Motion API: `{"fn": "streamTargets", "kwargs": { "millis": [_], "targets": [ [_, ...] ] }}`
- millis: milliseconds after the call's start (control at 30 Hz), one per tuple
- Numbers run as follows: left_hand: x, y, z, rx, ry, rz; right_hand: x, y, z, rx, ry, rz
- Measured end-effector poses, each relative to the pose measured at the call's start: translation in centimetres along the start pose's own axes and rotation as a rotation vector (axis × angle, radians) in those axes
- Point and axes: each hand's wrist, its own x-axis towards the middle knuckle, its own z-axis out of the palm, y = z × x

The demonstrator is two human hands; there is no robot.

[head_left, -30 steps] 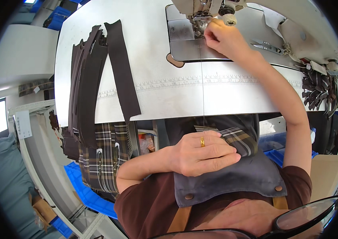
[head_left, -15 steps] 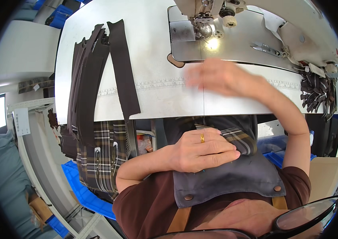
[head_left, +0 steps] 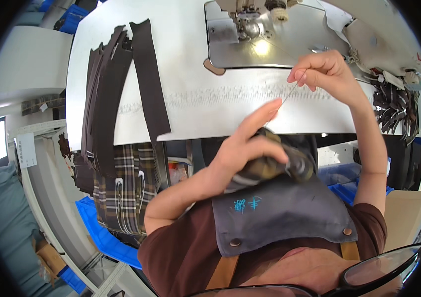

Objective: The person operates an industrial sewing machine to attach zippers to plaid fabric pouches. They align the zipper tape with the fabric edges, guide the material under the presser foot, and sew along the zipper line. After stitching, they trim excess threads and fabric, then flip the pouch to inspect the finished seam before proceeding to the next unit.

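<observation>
My right hand [head_left: 319, 74] is raised over the table's right part, thumb and forefinger pinched on a thin dark thread [head_left: 288, 94]. Taut and slanting, the thread runs down past the fingertips of my left hand [head_left: 242, 143]. That hand is over my lap, its thumb across a plaid cloth piece [head_left: 265, 166] in brown and black, which it grips. Motion smears the cloth and part of the left hand, and the fingers beneath are hidden. Beyond the hands stands a sewing machine [head_left: 250, 24] with a metal bed plate [head_left: 280, 54].
Dark brown fabric strips [head_left: 109, 94] lie stacked on the white table [head_left: 195, 119] at left, one single strip [head_left: 150, 79] beside them. Plaid pieces [head_left: 126, 188] hang below the table edge near a blue bin [head_left: 106, 240]. Snips [head_left: 319, 49] and a bunch of dark scraps [head_left: 393, 106] are at right.
My right hand has moved right and up from the table's middle, now pinching the thread. My left hand has turned and risen towards the table edge, with the plaid cloth shifting under it.
</observation>
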Motion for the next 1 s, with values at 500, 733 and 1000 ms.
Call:
{"fn": "streamTargets", "kwargs": {
  "millis": [500,733,1000],
  "targets": [
    [3.1,-1.3,-0.1,0.336,0.372,-0.089,0.4,-6.4,0.4,-0.098,-0.165,-0.172],
    [6.7,-3.3,-3.9,-0.013,0.191,-0.354,-3.2,-6.1,5.5,-0.634,-0.468,-0.286],
    [4.0,-2.7,-4.9,-0.182,0.339,-0.384,-3.8,-0.9,-0.5,-0.727,0.347,-0.084]
  ]
}}
